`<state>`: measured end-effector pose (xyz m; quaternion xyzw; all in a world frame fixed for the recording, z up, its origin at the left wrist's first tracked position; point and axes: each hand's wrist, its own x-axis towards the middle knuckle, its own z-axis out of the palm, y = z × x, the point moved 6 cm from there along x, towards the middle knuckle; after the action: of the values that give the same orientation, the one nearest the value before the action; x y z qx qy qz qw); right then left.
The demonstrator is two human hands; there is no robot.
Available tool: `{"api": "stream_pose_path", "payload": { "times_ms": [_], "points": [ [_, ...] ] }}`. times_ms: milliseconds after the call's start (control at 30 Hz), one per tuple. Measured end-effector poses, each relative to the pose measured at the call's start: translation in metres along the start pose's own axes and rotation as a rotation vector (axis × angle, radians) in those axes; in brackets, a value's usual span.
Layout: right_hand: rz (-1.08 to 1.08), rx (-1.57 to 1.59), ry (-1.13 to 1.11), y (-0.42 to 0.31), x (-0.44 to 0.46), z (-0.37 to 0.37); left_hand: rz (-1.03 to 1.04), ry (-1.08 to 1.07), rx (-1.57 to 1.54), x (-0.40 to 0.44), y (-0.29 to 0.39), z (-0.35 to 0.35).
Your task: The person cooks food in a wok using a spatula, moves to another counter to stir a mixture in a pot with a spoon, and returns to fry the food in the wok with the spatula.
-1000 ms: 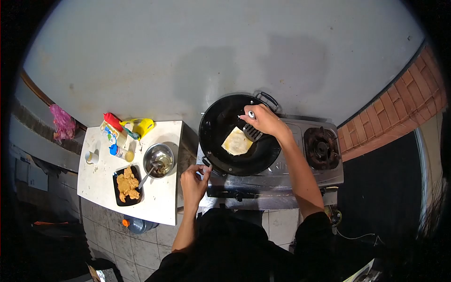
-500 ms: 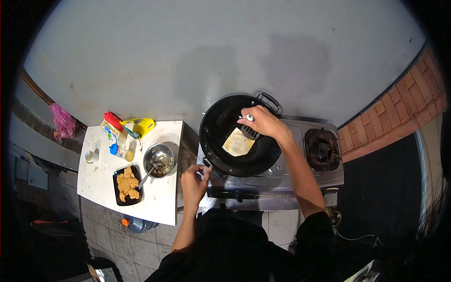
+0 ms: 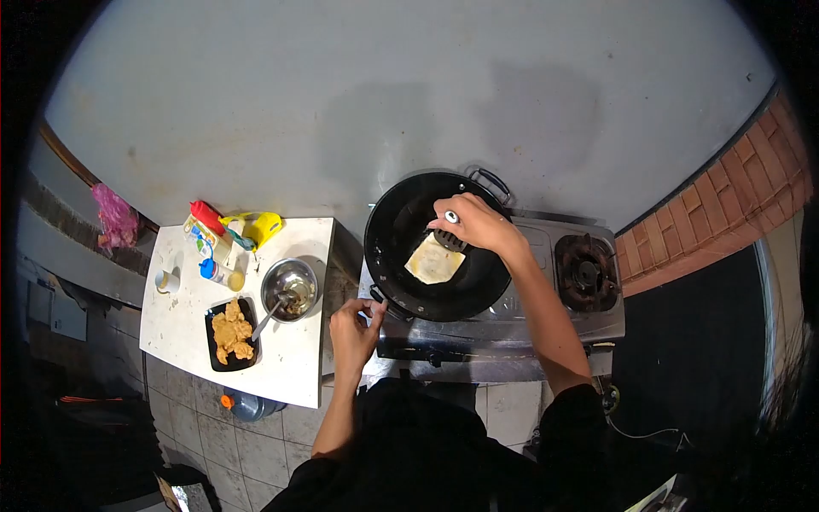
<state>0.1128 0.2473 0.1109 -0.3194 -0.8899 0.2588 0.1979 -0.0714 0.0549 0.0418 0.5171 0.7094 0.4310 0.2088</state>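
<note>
My right hand is closed round the handle of a slotted spatula. The spatula's black blade lies against the upper right edge of a pale, folded square of dough or egg, lightly browned in spots. That piece rests inside a large black wok on the stove. At the wok's near left rim, my left hand pinches the wok's side handle between thumb and fingers. The far handle of the wok sticks out toward the wall.
A bare burner lies to the right on the steel stove. The white table at left holds a metal bowl with a spoon, a black tray of fried food, bottles and a cup. Behind is a grey wall.
The spatula blade has shifted slightly left, further over the edge of the folded piece, and my right hand has moved slightly with it. My left hand stays at the wok handle.
</note>
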Motion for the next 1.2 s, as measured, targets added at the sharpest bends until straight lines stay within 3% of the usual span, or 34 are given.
{"api": "stream_pose_path", "payload": {
  "times_ms": [300,433,500,567,667,700,767,800,900,1100,1167,1200],
  "points": [
    [-0.094,-0.019,0.121,-0.004,-0.004,0.004,0.023,0.011,-0.021,0.0,0.001,-0.001],
    [-0.044,-0.025,0.068,-0.009,-0.003,-0.007,0.012,0.013,-0.015,0.0,0.005,-0.003],
    [0.071,0.053,0.167,-0.009,-0.008,-0.022,0.015,0.013,-0.021,0.0,0.004,-0.003],
    [0.039,0.033,0.272,-0.008,-0.013,-0.029,0.03,0.018,-0.026,0.0,0.001,-0.002],
    [0.25,0.085,0.684,0.009,-0.038,-0.035,-0.004,0.009,-0.039,-0.002,-0.004,-0.001],
    [0.25,0.084,0.683,0.011,-0.045,-0.027,-0.005,0.01,-0.041,-0.002,-0.004,0.0],
    [0.421,0.423,0.739,0.035,-0.064,-0.005,0.003,0.018,-0.034,-0.001,-0.002,-0.002],
    [0.335,0.432,0.813,0.045,-0.072,0.006,0.0,0.022,-0.032,-0.001,-0.001,-0.003],
    [0.38,0.499,0.812,0.037,-0.093,0.019,-0.008,0.005,-0.037,0.0,0.003,-0.005],
    [0.461,0.491,0.855,0.027,-0.116,0.042,0.003,0.006,0.014,0.002,0.007,-0.004],
    [0.28,0.297,0.864,0.023,-0.118,0.045,0.001,0.001,0.006,0.001,0.006,-0.004],
    [0.292,0.336,0.872,0.022,-0.119,0.048,-0.001,-0.005,0.007,0.001,0.005,-0.004]
  ]
}}
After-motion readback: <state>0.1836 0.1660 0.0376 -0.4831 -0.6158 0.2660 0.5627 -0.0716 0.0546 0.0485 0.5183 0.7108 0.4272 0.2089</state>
